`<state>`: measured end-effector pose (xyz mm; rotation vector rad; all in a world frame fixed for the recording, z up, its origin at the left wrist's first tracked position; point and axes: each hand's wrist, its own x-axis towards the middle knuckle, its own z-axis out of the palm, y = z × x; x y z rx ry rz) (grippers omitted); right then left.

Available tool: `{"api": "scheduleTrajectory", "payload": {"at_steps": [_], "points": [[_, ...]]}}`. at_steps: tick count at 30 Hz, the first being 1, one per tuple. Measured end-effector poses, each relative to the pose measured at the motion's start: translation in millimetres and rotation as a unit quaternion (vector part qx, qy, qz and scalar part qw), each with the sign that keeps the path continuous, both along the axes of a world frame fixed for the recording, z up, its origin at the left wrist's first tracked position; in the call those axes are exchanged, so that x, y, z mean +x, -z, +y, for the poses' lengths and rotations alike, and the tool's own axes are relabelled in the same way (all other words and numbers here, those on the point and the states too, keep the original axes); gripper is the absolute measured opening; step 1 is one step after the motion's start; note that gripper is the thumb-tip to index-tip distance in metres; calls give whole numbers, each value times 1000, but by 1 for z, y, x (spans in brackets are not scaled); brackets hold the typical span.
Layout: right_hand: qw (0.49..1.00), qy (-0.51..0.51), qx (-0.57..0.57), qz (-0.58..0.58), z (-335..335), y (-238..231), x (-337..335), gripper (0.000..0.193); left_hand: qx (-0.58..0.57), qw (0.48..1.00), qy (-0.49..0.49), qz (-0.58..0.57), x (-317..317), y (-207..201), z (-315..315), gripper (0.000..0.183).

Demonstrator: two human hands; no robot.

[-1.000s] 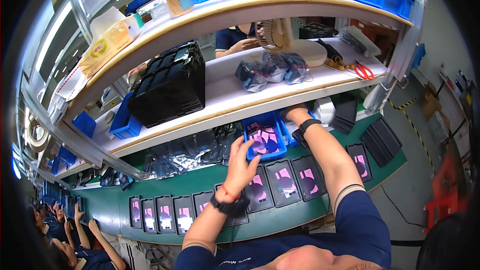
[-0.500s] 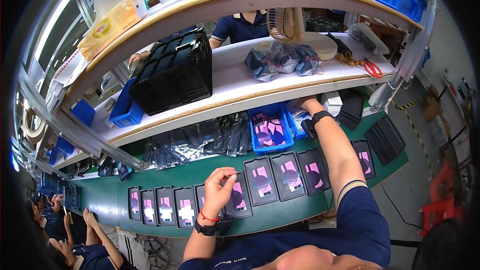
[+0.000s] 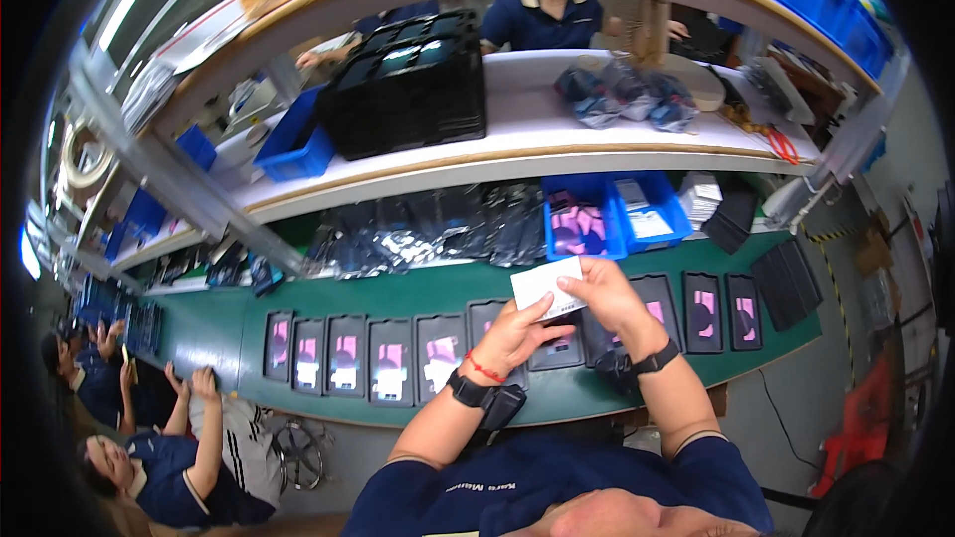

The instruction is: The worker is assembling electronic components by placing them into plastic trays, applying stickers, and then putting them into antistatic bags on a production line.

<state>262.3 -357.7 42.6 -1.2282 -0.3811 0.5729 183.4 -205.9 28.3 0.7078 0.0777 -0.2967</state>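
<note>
A small stack of white paper cards (image 3: 542,280) is held above the row of trays, in front of the blue bins. My left hand (image 3: 517,334) grips its lower left side, with the thumb lying on top. At its right edge, my right hand (image 3: 609,296) pinches the cards between thumb and fingers. Beneath my hands, black trays (image 3: 704,349) stand in a row along the green table (image 3: 221,316). Pink pieces with a dark round shape lie in them, and several trays on the left also show white pieces. My hands and forearms partly cover the middle trays.
A blue bin (image 3: 657,244) holds white papers, beside another with pink pieces. Dark plastic-wrapped packages (image 3: 418,224) lie under the shelf. Stacked black trays (image 3: 786,283) stand far right. A black crate (image 3: 403,104) and bagged items (image 3: 627,94) are on the shelf. Other people sit left and across.
My right hand has come back from the blue bin with the white cards. My left hand has moved right and up to meet it. The view has shifted.
</note>
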Motion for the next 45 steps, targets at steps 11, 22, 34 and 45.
{"api": "scheduleTrajectory", "payload": {"at_steps": [11,22,34,45], "points": [[993,-72,-75,-57,119,0,-53,11,-15,988,-155,-21,-101,5,101,37],[940,-228,-211,-138,249,-7,-104,12,62,888,-456,-8,-210,26,207,35],[945,-62,-255,-194,461,51,-148,29,117,773,-623,34,-299,50,267,37],[874,-72,-324,-355,474,53,-153,32,70,784,-614,-63,-237,35,327,39]]}}
